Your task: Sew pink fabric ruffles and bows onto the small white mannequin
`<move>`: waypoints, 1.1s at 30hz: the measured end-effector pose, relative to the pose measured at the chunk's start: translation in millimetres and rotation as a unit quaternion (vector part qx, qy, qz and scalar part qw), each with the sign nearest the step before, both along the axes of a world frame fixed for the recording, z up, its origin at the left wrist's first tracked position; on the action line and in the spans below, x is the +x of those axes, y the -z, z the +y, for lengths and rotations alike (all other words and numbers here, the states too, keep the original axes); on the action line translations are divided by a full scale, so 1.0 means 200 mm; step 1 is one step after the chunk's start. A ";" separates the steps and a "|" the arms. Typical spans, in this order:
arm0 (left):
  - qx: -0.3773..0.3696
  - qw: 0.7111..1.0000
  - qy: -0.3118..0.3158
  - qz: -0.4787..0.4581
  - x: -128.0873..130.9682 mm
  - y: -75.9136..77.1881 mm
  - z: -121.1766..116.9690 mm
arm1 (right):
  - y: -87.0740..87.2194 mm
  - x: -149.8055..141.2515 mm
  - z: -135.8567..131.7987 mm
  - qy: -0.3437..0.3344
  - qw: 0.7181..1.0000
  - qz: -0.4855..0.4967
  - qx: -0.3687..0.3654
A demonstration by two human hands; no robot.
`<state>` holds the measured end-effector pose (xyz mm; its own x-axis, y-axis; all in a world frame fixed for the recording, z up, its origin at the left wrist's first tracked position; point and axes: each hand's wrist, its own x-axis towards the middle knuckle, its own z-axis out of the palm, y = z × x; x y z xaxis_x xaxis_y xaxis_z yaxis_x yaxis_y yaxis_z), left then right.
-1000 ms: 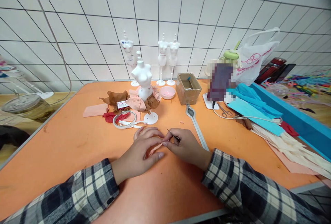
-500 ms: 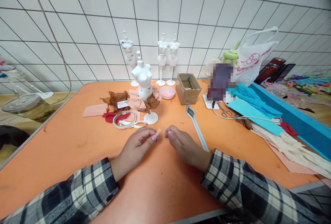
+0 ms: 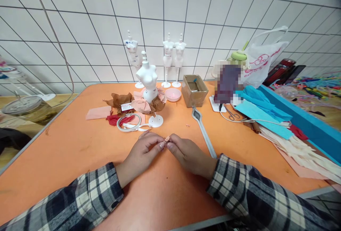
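Note:
Between my fingertips is a small piece of peach crepe paper. My left hand pinches it between thumb and forefinger. My right hand is closed too, its thumb and forefinger meeting the same piece from the right. Beyond my hands stands a small white dress form on a round base, with a ruffled peach and brown paper skirt around its lower part. A roll of white tape lies left of the base, on red paper.
A pink bowl and a cardboard box stand at the back, near more white dress forms. A grey strap-like item lies right of my hands. Scissors, a cable and coloured paper sheets cover the right side.
My right hand has moved left to meet my left hand, and its fingers now touch the peach paper piece. The left hand has shifted slightly right.

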<state>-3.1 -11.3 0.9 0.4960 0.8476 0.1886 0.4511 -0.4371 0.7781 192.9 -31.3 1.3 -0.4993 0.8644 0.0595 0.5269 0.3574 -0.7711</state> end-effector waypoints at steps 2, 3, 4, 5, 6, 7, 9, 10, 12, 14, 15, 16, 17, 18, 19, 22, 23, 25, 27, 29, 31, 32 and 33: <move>0.004 1.000 0.002 0.002 0.00 -0.01 0.00 | 0.01 0.00 0.00 0.001 1.000 0.011 0.004; 0.004 1.000 0.004 0.004 0.01 -0.01 0.00 | 0.01 0.00 0.01 0.001 1.000 0.016 0.006; 0.004 1.000 0.006 0.005 0.01 -0.01 0.00 | 0.01 0.00 0.01 0.002 1.000 0.019 0.007; 0.003 1.000 0.007 0.007 0.01 -0.02 0.00 | 0.01 0.00 0.01 0.003 1.000 0.019 0.007; 0.003 1.000 0.008 0.007 0.01 -0.02 0.00 | 0.01 0.00 0.01 0.004 1.000 0.018 0.005; 0.003 1.000 0.008 0.008 0.01 -0.02 0.00 | 0.01 0.00 0.01 0.005 1.000 0.017 0.002; 0.003 1.000 0.010 0.007 0.00 -0.02 0.00 | 0.01 0.00 0.01 0.006 1.000 0.016 -0.007; 0.003 1.000 0.011 0.006 0.00 -0.02 0.00 | 0.01 0.00 0.01 0.005 1.000 0.017 -0.011; 0.005 1.000 0.012 0.005 0.00 -0.01 0.00 | 0.01 0.00 0.01 0.004 1.000 0.023 -0.015; 0.006 1.000 0.012 0.006 0.00 -0.02 0.00 | 0.01 0.00 0.01 0.002 0.999 0.034 -0.014; 0.006 1.000 0.013 0.007 0.01 -0.02 0.00 | 0.01 0.00 0.01 0.001 0.999 0.040 -0.013; 0.005 1.000 0.015 0.009 0.01 -0.02 0.00 | 0.01 0.00 0.01 0.001 0.999 0.043 -0.011; 0.005 1.000 0.016 0.010 0.01 -0.02 0.00 | 0.01 0.00 0.01 0.001 0.999 0.044 -0.009; 0.005 1.000 0.018 0.012 0.01 -0.02 0.00 | 0.01 0.00 0.01 0.002 0.999 0.043 -0.006; 0.005 1.000 0.018 0.013 0.01 -0.02 0.00 | 0.01 0.00 0.01 0.003 0.999 0.041 -0.004; 0.005 1.000 0.019 0.015 0.01 -0.02 0.00 | 0.02 0.00 0.01 0.005 0.999 0.034 0.000; 0.005 1.000 0.020 0.015 0.01 -0.02 0.00 | 0.02 0.00 0.01 0.007 1.000 0.031 0.000; 0.005 1.000 0.019 0.015 0.01 -0.01 0.00 | 0.02 -0.01 0.01 0.011 1.000 0.024 0.000; 0.004 1.000 0.018 0.018 0.01 -0.01 0.00 | 0.03 0.00 0.01 0.011 1.000 0.020 -0.001; 0.004 1.000 0.018 0.020 0.01 -0.01 0.00 | 0.03 -0.01 0.01 0.007 1.000 0.022 -0.003; 0.005 1.000 0.018 0.020 0.01 -0.01 0.00 | 0.04 -0.01 0.01 0.005 1.000 0.019 -0.003; 0.005 1.000 0.017 0.020 0.01 -0.01 0.00 | 0.04 -0.01 0.02 0.006 1.000 0.015 -0.002; 0.005 1.000 0.017 0.021 0.01 -0.02 -0.01 | 0.05 -0.01 0.02 0.007 1.000 0.009 -0.002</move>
